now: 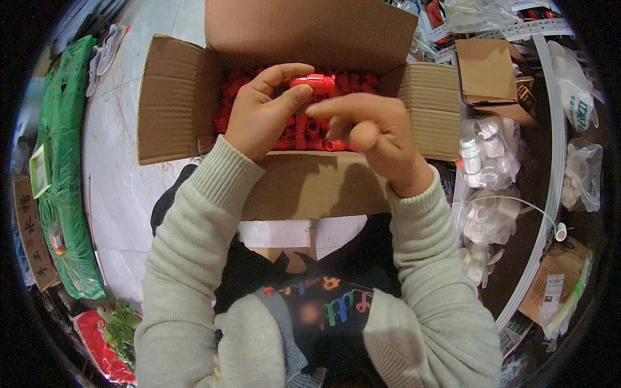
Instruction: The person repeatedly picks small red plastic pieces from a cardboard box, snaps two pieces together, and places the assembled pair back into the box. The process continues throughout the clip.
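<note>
A red plastic pipe fitting point(318, 81), short and cylindrical, is pinched between the thumb and fingers of my left hand point(257, 115). Just right of it, my right hand point(388, 139) hovers with the index finger stretched toward the fitting and the thumb apart. No object shows in that hand, though its lower fingers are partly hidden and slightly blurred. Both hands are over an open cardboard box point(304, 184) with its flaps folded outward. Inside lie many similar red fittings point(315, 127), partly covered by my hands.
To the left, a long green plastic-wrapped bundle point(68, 174) lies on the pale tiled floor point(119, 194), with a red bag point(103, 349) and leafy greens point(119, 330) nearer. Clear bags of white fittings point(488, 152) and a smaller carton point(485, 71) stand at the right.
</note>
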The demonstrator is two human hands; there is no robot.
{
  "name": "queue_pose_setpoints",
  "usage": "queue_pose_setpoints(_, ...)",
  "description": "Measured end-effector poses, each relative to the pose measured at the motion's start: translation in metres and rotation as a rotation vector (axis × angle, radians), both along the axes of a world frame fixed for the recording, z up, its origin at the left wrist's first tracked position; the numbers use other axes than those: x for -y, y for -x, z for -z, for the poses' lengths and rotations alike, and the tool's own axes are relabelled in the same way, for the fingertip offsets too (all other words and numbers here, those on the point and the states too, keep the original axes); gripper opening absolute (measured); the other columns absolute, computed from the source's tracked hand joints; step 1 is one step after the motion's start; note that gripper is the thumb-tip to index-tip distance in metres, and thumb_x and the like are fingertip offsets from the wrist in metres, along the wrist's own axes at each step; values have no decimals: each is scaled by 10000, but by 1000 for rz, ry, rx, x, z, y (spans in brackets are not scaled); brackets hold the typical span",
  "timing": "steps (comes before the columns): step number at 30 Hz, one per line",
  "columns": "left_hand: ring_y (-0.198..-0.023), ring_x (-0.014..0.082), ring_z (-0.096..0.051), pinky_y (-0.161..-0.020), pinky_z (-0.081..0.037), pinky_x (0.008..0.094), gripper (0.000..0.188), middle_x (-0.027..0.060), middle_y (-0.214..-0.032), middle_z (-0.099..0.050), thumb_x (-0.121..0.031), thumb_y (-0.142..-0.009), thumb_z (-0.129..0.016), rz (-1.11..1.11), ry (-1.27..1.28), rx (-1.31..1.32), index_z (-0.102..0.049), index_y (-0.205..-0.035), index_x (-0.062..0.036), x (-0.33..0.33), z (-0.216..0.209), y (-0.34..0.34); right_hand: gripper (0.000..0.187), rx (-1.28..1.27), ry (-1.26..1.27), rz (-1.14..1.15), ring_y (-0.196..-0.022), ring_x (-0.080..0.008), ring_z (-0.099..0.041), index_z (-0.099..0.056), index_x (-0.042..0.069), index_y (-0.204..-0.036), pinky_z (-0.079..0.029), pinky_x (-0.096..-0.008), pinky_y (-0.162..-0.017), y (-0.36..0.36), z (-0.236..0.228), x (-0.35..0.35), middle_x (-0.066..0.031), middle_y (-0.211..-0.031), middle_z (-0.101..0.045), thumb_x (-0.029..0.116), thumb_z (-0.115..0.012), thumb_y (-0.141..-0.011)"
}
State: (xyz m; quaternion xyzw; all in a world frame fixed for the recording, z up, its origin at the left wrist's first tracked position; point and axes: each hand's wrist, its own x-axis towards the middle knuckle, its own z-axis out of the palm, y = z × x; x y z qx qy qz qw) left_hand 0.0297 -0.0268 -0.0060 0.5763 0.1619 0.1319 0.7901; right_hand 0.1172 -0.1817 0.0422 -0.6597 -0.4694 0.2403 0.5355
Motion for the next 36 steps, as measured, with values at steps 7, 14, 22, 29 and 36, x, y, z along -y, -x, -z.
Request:
queue_pose_setpoints(7,-797,97,-581,-725,-489,227,285,54,-932,-618,-58,-838,-605,60,41,32,-561,-1114,-3,-1,-6,5,565,158,227,248,-854,-261,-635,-642,-5,-1001,-482,-328,-761,-30,23,0,-154,-943,-656,515,-452,-886)
queue_pose_setpoints(14,-742,89,-570,-678,-476,218,270,48,-880,-619,-63,-830,-622,22,96,31,-575,-1086,9,-6,-8,5,628,208,-69,115,-759,-279,-611,-639,-9,-1004,-467,-357,-681,-15,3,0,-148,-865,-652,559,-399,-887)
queue_pose_setpoints(22,-719,89,-568,-663,-482,221,293,48,-889,-621,-74,-820,-641,46,135,5,-574,-1094,7,-8,-16,8,555,197,-75,280,-783,-294,-608,-619,17,-1082,-470,-334,-710,-23,20,-8,-154,-868,-634,509,-449,-890)
queue_pose_setpoints(29,-719,86,-574,-669,-493,221,295,48,-881,-628,-81,-816,-650,91,162,15,-584,-1091,4,-10,-17,10,458,337,124,260,-732,-238,-579,-605,22,-1107,-466,-285,-691,-26,26,-12,-126,-775,-591,412,-530,-879)
queue_pose_setpoints(36,-709,86,-578,-636,-487,210,311,52,-894,-632,-88,-806,-666,53,195,14,-588,-1092,5,-11,-14,10,378,-162,-146,211,-886,-112,-572,-568,27,-1155,-475,-251,-776,-1,20,-20,-52,-915,-627,135,-671,-808)
